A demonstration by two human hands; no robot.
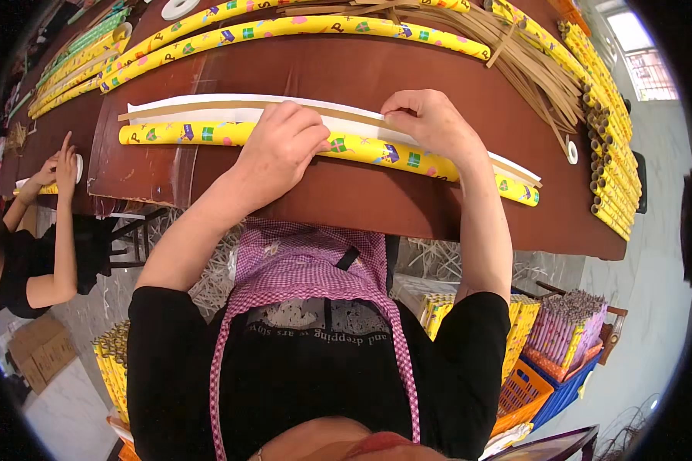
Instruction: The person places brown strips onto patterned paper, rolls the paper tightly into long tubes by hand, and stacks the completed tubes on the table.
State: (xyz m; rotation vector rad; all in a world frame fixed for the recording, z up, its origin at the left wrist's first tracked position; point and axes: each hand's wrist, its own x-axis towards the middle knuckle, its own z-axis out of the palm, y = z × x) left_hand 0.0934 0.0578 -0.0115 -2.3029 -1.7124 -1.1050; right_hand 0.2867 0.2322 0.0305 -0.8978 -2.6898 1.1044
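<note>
- Left hand [283, 150]: fingers curled over the roll [361, 149] (can't tell whether gripping).
- Right hand [430, 121]: thumb and finger pinching the strip [207, 106].
- Paper [224, 115]: under the strip.

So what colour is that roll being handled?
The roll is yellow with colourful printed motifs; head view.

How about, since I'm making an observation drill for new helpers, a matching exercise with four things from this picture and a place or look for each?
Column one
1. Left hand
2. Apron
3. Bundle of loose brown strips
4. Cardboard

Column two
A. Lower left of the view
B. Over the patterned yellow roll
C. Upper right of the view
D. Pinkish-purple and white check

Right pairs: 1-B, 2-D, 3-C, 4-A
</note>
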